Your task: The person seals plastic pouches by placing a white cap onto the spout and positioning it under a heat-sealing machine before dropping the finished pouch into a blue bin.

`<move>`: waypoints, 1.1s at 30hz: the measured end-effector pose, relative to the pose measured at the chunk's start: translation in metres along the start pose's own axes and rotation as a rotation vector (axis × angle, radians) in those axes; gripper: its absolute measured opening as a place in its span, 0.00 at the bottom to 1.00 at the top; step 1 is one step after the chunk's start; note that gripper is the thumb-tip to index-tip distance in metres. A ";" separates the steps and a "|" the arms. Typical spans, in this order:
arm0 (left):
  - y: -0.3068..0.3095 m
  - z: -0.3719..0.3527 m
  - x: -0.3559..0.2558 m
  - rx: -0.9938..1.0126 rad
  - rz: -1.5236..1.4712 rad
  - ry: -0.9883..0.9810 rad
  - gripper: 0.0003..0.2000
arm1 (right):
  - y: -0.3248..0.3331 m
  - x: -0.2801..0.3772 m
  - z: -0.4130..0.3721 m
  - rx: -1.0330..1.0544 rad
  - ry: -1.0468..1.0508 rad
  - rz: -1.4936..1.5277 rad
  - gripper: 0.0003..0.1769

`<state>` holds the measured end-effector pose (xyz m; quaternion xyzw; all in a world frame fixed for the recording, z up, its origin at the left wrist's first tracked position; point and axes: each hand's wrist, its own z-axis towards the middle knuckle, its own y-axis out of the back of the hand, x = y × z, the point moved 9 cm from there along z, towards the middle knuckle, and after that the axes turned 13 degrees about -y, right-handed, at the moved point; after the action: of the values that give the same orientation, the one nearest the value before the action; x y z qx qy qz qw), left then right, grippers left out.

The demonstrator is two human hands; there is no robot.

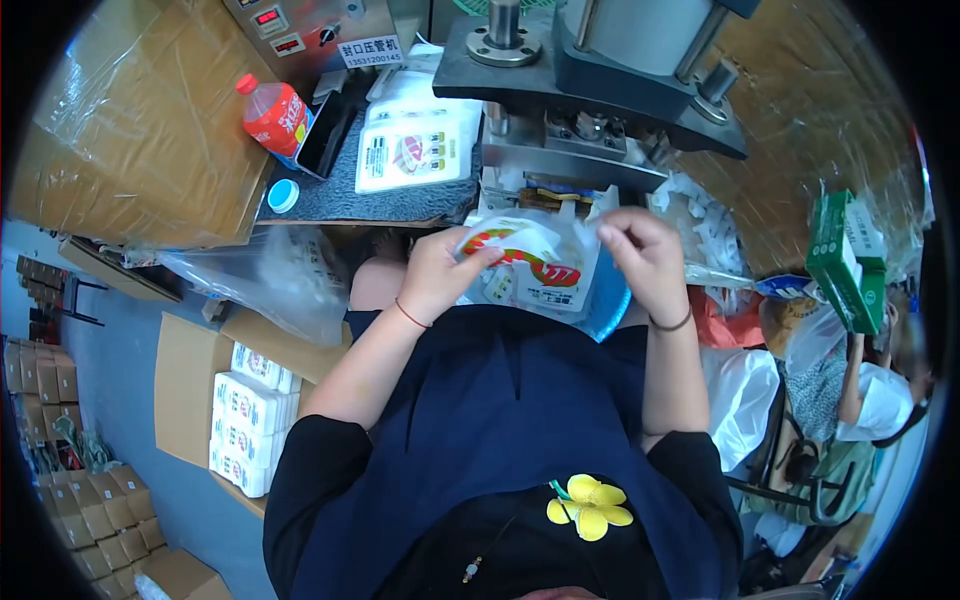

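Observation:
My left hand is closed on a white-and-clear printed plastic pouch with red and green print, its thumb pressed over the pouch's edge. At the pouch's other side is my right hand, thumb and fingers curled together near clear plastic; whether it grips anything I cannot make out. Just below, a similar printed pouch lies over my lap, in front of a press machine with a metal jaw. More flat printed pouches are stacked on the dark mat to the left.
A red-labelled bottle, a blue-rimmed lid and a black tray stand at the left. An open carton holds white packs. White scraps and a green box are at right. Another person is at far right.

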<state>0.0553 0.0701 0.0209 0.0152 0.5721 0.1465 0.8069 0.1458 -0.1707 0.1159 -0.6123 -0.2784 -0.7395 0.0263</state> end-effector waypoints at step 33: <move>0.058 0.022 -0.014 0.142 0.960 -0.533 0.13 | -0.017 0.216 -0.155 0.049 1.002 -0.431 0.14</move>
<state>0.0584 0.1253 0.0529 0.3654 0.2852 0.4499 0.7634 -0.0528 -0.1598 0.2938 -0.1132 -0.3682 -0.9226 0.0180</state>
